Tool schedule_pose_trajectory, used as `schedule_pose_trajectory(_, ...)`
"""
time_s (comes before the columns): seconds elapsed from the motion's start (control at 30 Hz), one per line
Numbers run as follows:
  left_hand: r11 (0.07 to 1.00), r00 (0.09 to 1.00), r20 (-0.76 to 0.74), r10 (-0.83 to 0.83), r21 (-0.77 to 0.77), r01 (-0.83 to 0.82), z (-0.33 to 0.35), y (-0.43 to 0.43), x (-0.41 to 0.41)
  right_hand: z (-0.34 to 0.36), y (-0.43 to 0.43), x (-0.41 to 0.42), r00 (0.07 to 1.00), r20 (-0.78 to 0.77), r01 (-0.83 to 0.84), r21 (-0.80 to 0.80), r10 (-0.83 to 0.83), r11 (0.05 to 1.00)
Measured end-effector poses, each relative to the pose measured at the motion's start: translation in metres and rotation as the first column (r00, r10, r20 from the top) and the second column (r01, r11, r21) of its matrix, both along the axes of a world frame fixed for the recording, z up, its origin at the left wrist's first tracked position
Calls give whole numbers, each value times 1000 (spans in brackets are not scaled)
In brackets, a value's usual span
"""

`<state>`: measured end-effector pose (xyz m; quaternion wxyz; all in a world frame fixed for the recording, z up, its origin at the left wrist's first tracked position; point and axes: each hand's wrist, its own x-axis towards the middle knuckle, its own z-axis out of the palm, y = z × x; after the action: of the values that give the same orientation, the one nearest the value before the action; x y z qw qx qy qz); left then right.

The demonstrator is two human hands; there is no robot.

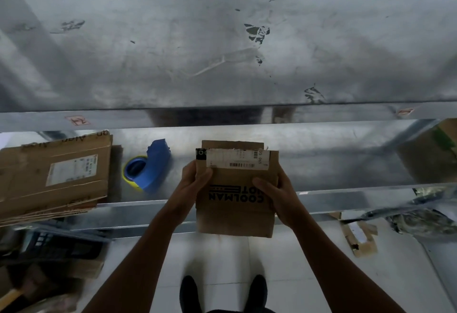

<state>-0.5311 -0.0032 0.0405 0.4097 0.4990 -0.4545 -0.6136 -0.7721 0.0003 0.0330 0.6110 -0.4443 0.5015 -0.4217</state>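
Both hands, left hand (195, 179) and right hand (277, 194), are grasping the flattened cardboard box (236, 189) above the near shelf edge (148, 207); keeping thumbs spread should be holding it level.

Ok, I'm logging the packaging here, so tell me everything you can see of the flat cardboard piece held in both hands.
The flat cardboard piece is brown corrugated-looking board, seemingly a flattened carton, held over the front edge of the metal shelf. Black print reads COOLMAN, upside down to the camera. A white barcode label crosses its far end. The left hand grips its left edge and the right hand its right edge, thumbs on top.
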Motion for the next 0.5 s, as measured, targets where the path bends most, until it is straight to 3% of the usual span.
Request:
schedule_pose_trajectory(0.23, 981, 990, -34, 134, 146, -128, -3, 7, -13, 10, 1, 3, 999, -51, -22, -42, 19, 999)
schedule_pose_trajectory(0.5, 967, 971, -106, 216, 159, -198, 6, 13, -18, 15, 9, 9, 998, -36, 38, -127, -43, 991)
